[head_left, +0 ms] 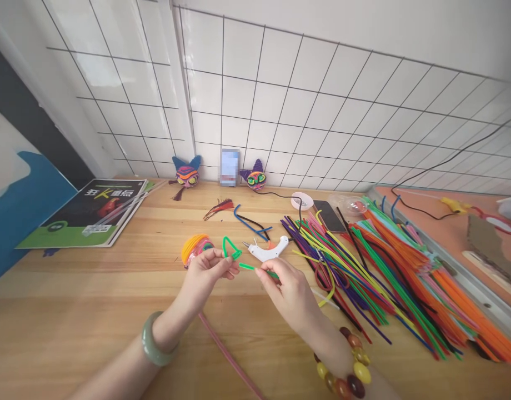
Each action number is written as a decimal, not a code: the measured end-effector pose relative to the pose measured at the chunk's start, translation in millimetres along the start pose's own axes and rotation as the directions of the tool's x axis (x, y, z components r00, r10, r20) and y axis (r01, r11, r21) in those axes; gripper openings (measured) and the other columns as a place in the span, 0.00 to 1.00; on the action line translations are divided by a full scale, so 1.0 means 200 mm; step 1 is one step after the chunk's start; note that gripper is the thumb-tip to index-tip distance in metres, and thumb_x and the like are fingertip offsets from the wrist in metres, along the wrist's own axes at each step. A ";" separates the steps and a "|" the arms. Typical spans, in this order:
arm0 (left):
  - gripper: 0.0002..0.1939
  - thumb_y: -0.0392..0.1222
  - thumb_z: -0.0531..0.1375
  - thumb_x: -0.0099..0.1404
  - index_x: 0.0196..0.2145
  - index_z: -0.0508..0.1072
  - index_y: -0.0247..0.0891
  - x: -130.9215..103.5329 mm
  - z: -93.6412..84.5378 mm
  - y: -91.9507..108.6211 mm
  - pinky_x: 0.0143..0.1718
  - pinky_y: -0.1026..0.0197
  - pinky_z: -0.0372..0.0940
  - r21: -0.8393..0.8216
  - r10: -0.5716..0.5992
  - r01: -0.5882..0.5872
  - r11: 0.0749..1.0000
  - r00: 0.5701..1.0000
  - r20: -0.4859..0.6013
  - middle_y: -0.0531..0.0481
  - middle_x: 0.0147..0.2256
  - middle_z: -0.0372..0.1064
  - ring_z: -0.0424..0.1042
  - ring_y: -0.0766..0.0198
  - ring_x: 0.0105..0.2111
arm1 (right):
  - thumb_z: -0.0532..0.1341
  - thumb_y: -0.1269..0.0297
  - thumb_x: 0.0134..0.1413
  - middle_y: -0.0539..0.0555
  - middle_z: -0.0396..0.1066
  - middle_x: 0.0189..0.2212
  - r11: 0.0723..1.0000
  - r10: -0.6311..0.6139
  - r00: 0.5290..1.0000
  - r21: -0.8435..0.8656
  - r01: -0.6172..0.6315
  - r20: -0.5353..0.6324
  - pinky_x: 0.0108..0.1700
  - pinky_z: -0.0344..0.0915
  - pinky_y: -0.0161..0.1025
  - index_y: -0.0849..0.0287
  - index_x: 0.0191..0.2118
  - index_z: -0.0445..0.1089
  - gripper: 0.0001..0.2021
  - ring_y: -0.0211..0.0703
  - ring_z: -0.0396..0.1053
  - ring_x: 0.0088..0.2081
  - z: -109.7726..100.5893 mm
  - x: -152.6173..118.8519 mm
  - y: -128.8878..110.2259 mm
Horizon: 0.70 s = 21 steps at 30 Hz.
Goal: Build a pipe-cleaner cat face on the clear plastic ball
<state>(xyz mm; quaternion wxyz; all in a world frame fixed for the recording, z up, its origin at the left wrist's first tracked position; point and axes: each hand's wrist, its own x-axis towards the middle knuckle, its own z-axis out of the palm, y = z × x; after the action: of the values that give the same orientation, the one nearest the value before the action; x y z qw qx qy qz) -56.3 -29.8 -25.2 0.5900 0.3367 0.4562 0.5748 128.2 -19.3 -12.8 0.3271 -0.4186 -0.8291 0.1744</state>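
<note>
Between the thumb and fingers of my left hand (211, 264) is a green pipe cleaner (226, 248), bent into a pointed, triangle-like loop. My right hand (285, 278) pinches a straight green pipe cleaner (247, 267), its tip pointing left toward the loop. Whether the two green parts are one piece I cannot tell. Just behind my left hand lies a round orange and pink pipe-cleaner head (196, 244), partly covered by the fingers. A white glue gun (269, 251) rests on the table beyond my right hand, its nozzle to the left.
Many coloured pipe cleaners (342, 266) spread over the right side of the wooden table (114, 311). Two finished animal heads (187, 173) and a phone-like screen (229, 166) lean at the wall. Books (84, 214) lie left; a dark phone (329, 216) lies right. A pink strip (228, 355) lies in front.
</note>
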 end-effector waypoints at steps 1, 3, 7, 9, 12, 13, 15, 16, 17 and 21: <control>0.10 0.42 0.66 0.51 0.27 0.71 0.34 0.00 0.00 0.00 0.27 0.65 0.67 0.013 0.002 -0.002 1.000 1.000 0.006 0.48 0.23 0.76 0.73 0.64 0.24 | 0.54 0.65 0.59 0.54 0.69 0.28 1.000 -0.003 1.000 0.007 0.003 -0.018 0.32 0.64 0.36 0.58 0.33 0.64 0.06 0.42 0.68 0.30 0.01 0.01 0.00; 0.09 0.42 0.65 0.53 0.28 0.72 0.34 0.00 -0.01 -0.01 0.27 0.65 0.67 0.038 0.004 -0.005 0.999 1.000 0.021 0.47 0.24 0.76 0.73 0.65 0.24 | 0.54 0.65 0.59 0.53 0.70 0.28 1.000 -0.017 0.999 0.020 0.018 -0.046 0.32 0.64 0.36 0.58 0.33 0.65 0.06 0.41 0.68 0.30 0.02 0.02 0.00; 0.08 0.42 0.65 0.54 0.28 0.71 0.34 0.00 -0.02 -0.02 0.28 0.64 0.67 0.059 0.010 -0.012 0.998 0.999 0.036 0.48 0.24 0.75 0.73 0.65 0.25 | 0.54 0.66 0.59 0.53 0.70 0.26 0.998 -0.055 0.995 0.005 0.056 -0.085 0.29 0.63 0.35 0.58 0.32 0.66 0.06 0.40 0.68 0.28 0.03 0.03 0.00; 0.08 0.41 0.65 0.53 0.27 0.71 0.34 -0.01 -0.02 -0.03 0.28 0.65 0.67 0.066 0.006 -0.008 0.998 0.999 0.033 0.49 0.23 0.75 0.72 0.65 0.24 | 0.54 0.66 0.59 0.52 0.70 0.26 0.997 -0.074 0.992 -0.005 0.074 -0.098 0.28 0.63 0.34 0.59 0.32 0.67 0.06 0.40 0.68 0.27 0.03 0.03 0.00; 0.09 0.41 0.65 0.54 0.27 0.70 0.34 -0.01 -0.01 -0.03 0.28 0.65 0.66 0.076 0.000 -0.003 0.997 0.999 0.040 0.50 0.23 0.74 0.72 0.66 0.24 | 0.55 0.67 0.59 0.53 0.71 0.27 0.996 -0.086 0.991 0.003 0.087 -0.105 0.29 0.63 0.35 0.59 0.33 0.67 0.06 0.40 0.69 0.28 0.05 0.02 0.00; 0.09 0.41 0.65 0.54 0.27 0.70 0.34 -0.01 -0.01 -0.02 0.28 0.64 0.66 0.079 -0.002 -0.001 0.997 0.999 0.046 0.51 0.22 0.74 0.72 0.66 0.25 | 0.55 0.67 0.59 0.53 0.71 0.27 0.996 -0.085 0.991 0.005 0.086 -0.106 0.30 0.63 0.35 0.59 0.33 0.67 0.06 0.40 0.69 0.29 0.05 0.03 0.00; 0.09 0.42 0.65 0.54 0.28 0.70 0.34 -0.01 -0.01 -0.02 0.28 0.64 0.67 0.084 -0.006 0.002 0.996 0.999 0.051 0.50 0.23 0.74 0.72 0.65 0.25 | 0.55 0.67 0.59 0.53 0.71 0.27 0.997 -0.082 0.990 -0.003 0.082 -0.111 0.30 0.64 0.35 0.59 0.33 0.68 0.06 0.40 0.69 0.29 0.05 0.03 0.01; 0.09 0.42 0.65 0.54 0.28 0.70 0.34 -0.01 -0.01 -0.02 0.29 0.64 0.67 0.086 -0.010 0.005 0.996 0.999 0.049 0.49 0.23 0.75 0.72 0.65 0.25 | 0.56 0.67 0.58 0.53 0.71 0.27 0.997 -0.081 0.989 -0.012 0.080 -0.120 0.30 0.64 0.35 0.59 0.33 0.68 0.05 0.40 0.69 0.29 0.05 0.03 0.02; 0.10 0.42 0.65 0.54 0.28 0.70 0.34 0.00 -0.01 -0.02 0.29 0.64 0.67 0.084 -0.012 0.008 0.996 0.999 0.045 0.49 0.24 0.75 0.73 0.65 0.25 | 0.56 0.67 0.58 0.53 0.72 0.27 0.997 -0.079 0.988 -0.025 0.076 -0.135 0.31 0.64 0.35 0.59 0.33 0.68 0.05 0.40 0.70 0.29 0.04 0.03 0.03; 0.10 0.42 0.65 0.53 0.28 0.69 0.34 0.00 -0.01 -0.03 0.29 0.64 0.67 0.046 -0.025 0.023 0.999 0.999 0.035 0.48 0.25 0.76 0.73 0.64 0.25 | 0.56 0.68 0.57 0.54 0.74 0.31 0.999 -0.039 0.973 -0.035 0.032 -0.228 0.34 0.65 0.35 0.58 0.34 0.68 0.04 0.41 0.71 0.33 0.00 0.04 0.07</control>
<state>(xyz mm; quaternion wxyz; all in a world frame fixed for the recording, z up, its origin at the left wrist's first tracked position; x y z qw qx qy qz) -56.4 -31.1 -32.2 0.5971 0.3548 0.4626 0.5510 133.3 -5.6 -17.0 0.4170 -0.4261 -0.7958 0.1064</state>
